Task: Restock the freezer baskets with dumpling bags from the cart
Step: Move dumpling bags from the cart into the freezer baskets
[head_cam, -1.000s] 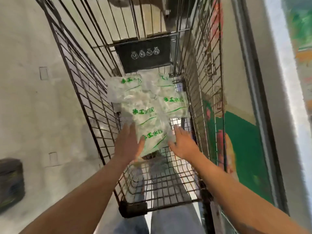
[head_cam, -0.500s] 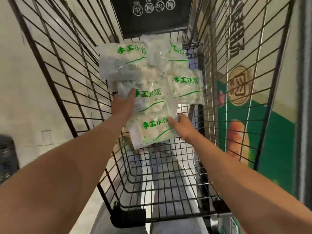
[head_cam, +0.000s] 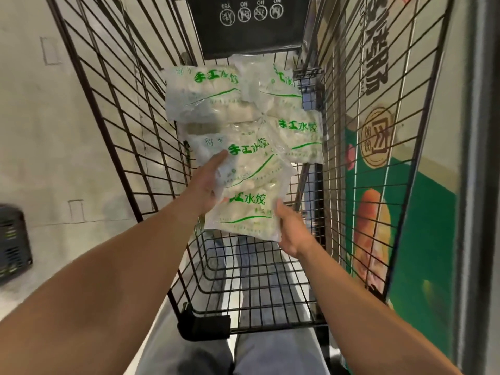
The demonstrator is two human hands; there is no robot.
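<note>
Leans in closer to the pile than a moment before, with the left hand (head_cam: pixel 205 182) slid a little further up the bags.

Lays that left hand flat, fingers straight, against the left side of the second bag (head_cam: pixel 243 163), near the middle of the frame. Looks like a push to keep the pile from sliding away, not a real hold.

Pinches the lower right corner of the front bag (head_cam: pixel 243 215) with the right hand (head_cam: pixel 293 231): thumb on top, fingers tucked under and hidden. Likely the start of a lift, with one hand steadying and the other taking.

Finds all the dumpling bags in the cart (head_cam: pixel 130 112), bunched at its far end. Counts three more behind: the top left bag (head_cam: pixel 203 96), the top right bag (head_cam: pixel 276 85) and the right bag (head_cam: pixel 297 136), overlapping each other. Probably piled loose, so soft and slippery, and easy to drop if held by one corner.

Shows a black sign (head_cam: pixel 249 23) at the top of the frame, and a tall side with a green picture (head_cam: pixel 405 212) on the right, maybe the freezer. Shows no freezer baskets for sure. Spots a dark crate (head_cam: pixel 10 239) at the left edge, on the floor.

Still has all the carrying left to do, by the look of it.
</note>
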